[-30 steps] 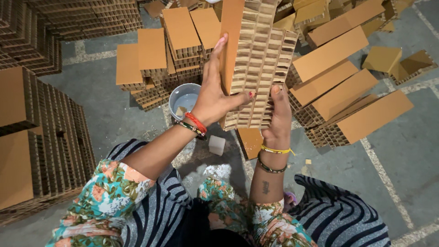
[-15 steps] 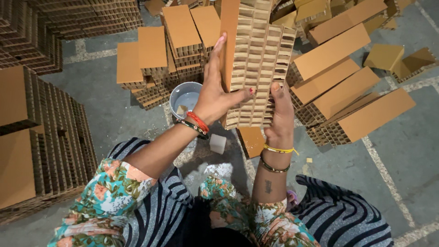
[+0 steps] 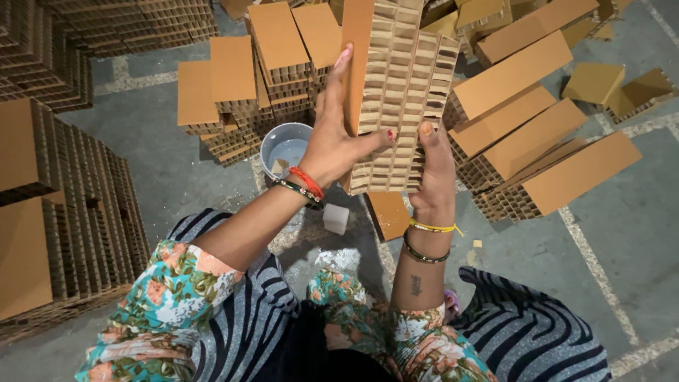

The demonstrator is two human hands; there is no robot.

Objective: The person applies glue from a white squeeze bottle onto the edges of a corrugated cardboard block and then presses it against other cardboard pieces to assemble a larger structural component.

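At twelve o'clock, both hands press a brown honeycomb cardboard block: left hand flat on its smooth face, right hand gripping its lower edge. Finished blocks crowd the floor; a grey pail sits behind.

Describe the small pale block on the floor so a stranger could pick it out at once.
Start at the honeycomb cardboard block held up by both hands, then drop to the round grey bucket on the concrete floor beside the left hand. Just below the bucket lies the small pale block. It is the only whitish cube; everything nearby is brown cardboard.
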